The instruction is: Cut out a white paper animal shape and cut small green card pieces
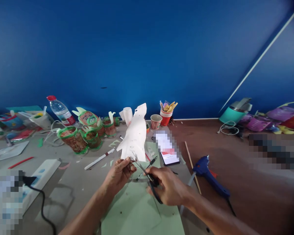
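My left hand [121,174] pinches the lower edge of a white paper cut-out [135,132], which stands up from the table, its narrow top bent to the right. My right hand [168,184] grips black-handled scissors [152,182]. Their blades point up and left, reaching the paper's bottom edge close to my left fingertips. Below both hands lies a pale green sheet [142,209]. A black pen [153,160] rests just behind the scissors, partly covered by my right hand.
A phone [170,159] lies right of the paper, then a wooden stick [189,156] and a blue glue gun [208,173]. Green-rimmed brown cups [73,140], a marker [99,159] and a bottle [62,111] are at left. Paper cups [156,121] stand behind.
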`<state>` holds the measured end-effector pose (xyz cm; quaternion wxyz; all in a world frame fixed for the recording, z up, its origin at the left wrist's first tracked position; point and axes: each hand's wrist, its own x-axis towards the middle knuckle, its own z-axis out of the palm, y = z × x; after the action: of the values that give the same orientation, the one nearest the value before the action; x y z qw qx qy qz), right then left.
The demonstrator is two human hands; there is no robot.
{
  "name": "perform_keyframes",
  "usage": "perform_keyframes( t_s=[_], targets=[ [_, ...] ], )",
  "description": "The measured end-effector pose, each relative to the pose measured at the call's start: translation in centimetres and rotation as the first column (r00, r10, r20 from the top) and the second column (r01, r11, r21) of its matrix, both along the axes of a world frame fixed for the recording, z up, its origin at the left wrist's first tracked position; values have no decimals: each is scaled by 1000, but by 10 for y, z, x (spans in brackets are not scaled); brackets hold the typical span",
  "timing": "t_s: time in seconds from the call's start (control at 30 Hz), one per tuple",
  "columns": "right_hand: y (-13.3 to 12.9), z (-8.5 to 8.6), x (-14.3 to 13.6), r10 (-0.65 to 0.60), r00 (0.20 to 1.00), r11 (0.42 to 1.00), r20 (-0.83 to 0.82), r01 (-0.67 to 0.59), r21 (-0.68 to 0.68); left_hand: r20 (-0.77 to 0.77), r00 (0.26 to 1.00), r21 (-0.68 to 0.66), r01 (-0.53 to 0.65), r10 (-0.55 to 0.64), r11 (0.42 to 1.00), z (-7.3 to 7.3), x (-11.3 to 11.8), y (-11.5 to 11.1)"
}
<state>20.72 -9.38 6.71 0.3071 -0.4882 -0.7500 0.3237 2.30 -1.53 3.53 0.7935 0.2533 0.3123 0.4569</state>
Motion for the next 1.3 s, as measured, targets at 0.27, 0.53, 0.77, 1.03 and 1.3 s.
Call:
perform_keyframes(
  t_s=[0.27, 0.53, 0.77, 1.03, 1.3],
  targets=[
    [-6, -23, -15, -79, 983, 988, 165, 55, 144, 56, 998, 47, -43, 40, 998, -5, 0, 2],
    [-5, -23, -13, -146, 946, 977, 289, 92, 191, 142, 984, 57, -116, 107, 992, 2, -2, 3],
    [-7, -25, -15, -130, 949, 985, 288, 89, 151, 153, 976, 49, -162, 152, 986, 3, -3, 4],
    [-3, -29, -16, -221, 955, 968, 198, 189, 166, 134, 981, 125, -156, 139, 980, 3, -2, 4],
    [1, -30, -22, -232, 967, 968, 104, 219, 122, 35, 998, 140, -62, 57, 988, -4, 6, -3]
  ],
)
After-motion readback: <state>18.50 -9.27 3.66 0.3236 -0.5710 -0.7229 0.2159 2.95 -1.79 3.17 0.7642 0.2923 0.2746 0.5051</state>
